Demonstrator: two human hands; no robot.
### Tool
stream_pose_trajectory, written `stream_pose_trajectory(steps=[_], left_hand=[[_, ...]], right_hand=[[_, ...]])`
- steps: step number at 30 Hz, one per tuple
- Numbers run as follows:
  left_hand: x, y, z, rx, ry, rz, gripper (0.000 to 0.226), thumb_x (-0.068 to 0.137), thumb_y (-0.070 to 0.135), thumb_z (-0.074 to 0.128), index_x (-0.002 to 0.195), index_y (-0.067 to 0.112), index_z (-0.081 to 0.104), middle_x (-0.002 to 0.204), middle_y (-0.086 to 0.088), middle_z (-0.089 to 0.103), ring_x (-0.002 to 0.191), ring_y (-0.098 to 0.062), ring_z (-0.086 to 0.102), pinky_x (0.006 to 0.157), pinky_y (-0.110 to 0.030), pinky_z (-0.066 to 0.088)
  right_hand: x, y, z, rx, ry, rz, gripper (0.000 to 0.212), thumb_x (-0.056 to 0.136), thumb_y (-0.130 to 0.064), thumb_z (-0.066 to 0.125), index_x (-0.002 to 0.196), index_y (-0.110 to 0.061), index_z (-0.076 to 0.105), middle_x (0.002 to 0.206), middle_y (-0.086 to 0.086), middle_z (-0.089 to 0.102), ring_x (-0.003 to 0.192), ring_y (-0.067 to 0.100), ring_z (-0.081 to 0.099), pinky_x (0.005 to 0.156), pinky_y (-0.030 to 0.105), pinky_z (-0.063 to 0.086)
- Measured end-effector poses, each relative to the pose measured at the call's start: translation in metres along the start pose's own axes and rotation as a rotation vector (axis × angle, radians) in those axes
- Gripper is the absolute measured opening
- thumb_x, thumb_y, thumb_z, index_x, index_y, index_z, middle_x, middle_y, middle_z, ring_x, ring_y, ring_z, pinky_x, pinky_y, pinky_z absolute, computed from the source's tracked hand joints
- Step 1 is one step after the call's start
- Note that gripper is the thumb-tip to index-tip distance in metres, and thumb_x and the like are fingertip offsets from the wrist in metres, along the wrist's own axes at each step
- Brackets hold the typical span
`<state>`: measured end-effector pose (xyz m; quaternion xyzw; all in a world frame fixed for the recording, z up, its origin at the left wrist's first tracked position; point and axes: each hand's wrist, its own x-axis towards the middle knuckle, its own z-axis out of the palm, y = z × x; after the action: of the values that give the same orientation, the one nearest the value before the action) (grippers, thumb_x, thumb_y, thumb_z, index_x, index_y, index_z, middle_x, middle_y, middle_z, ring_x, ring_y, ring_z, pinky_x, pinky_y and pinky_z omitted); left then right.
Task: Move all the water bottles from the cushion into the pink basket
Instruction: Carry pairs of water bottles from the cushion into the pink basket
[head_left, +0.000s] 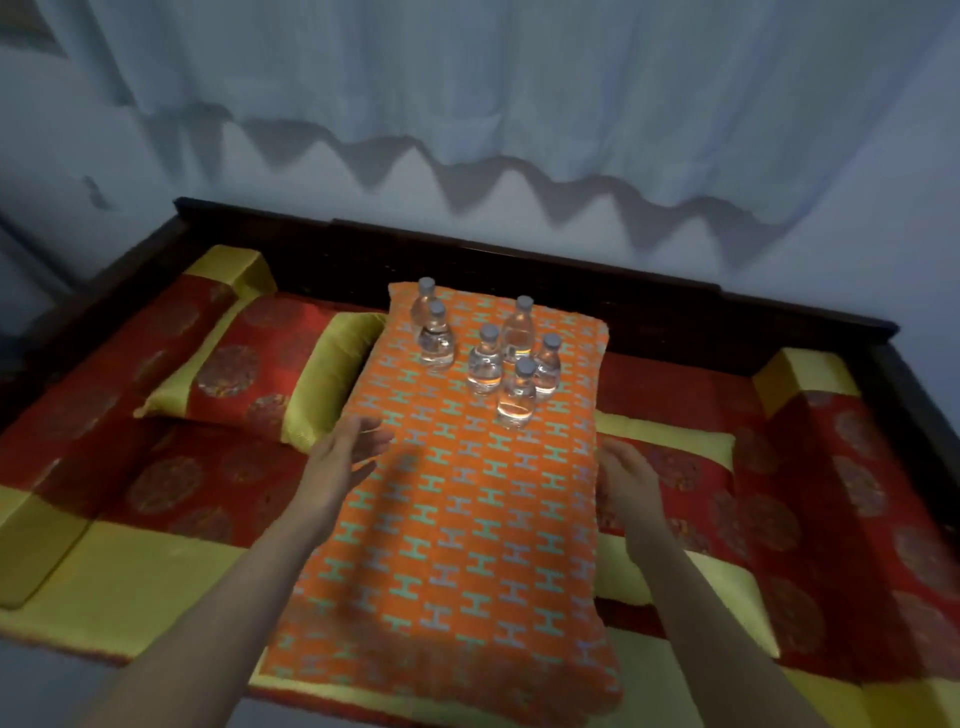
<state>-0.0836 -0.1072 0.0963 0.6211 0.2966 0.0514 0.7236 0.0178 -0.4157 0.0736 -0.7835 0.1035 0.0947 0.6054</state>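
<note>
Our left hand (353, 457) is open, fingers straight, over the left edge of the cushion (457, 545). Our right hand (623, 480) is beside the right edge, fingers loose and holding nothing (we cannot tell if it touches the cloth). The bottles (485, 364) stand close together at the far end of the cushion, well apart from both hands.

The cushion is soft. We think a push on it, or a bump as we reach in, could tip one bottle into the next. Then they could roll off onto the sofa (156, 571).

We count six bottles, all standing up, one cushion and two hands. We see no basket here, so we must look for it.
</note>
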Motion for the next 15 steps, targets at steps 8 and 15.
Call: stream_pose_trajectory(steps=[8,15], left_hand=[[0.127,0.008,0.050,-0.085,-0.114,-0.099,0.035,0.099,0.036,0.041,0.119,0.012,0.058,0.111,-0.008,0.070,0.100,-0.013,0.064,0.089,-0.032,0.045],[0.214,-0.015,0.080,-0.005,-0.150,-0.092,0.019,0.092,0.032,0.059,0.102,0.018,0.067,0.101,0.000,0.070,0.101,-0.017,0.063,0.079,-0.026,0.049]], right_hand=[[0.086,-0.007,0.071,-0.107,0.008,-0.041,0.044,0.080,-0.013,0.073,0.122,-0.014,0.060,0.118,0.006,0.062,0.113,0.023,0.059,0.093,0.038,0.048],[0.143,0.006,0.111,-0.275,-0.007,-0.077,0.067,0.081,-0.017,0.074,0.140,-0.010,0.044,0.139,0.006,0.050,0.126,0.021,0.048,0.095,0.032,0.041]])
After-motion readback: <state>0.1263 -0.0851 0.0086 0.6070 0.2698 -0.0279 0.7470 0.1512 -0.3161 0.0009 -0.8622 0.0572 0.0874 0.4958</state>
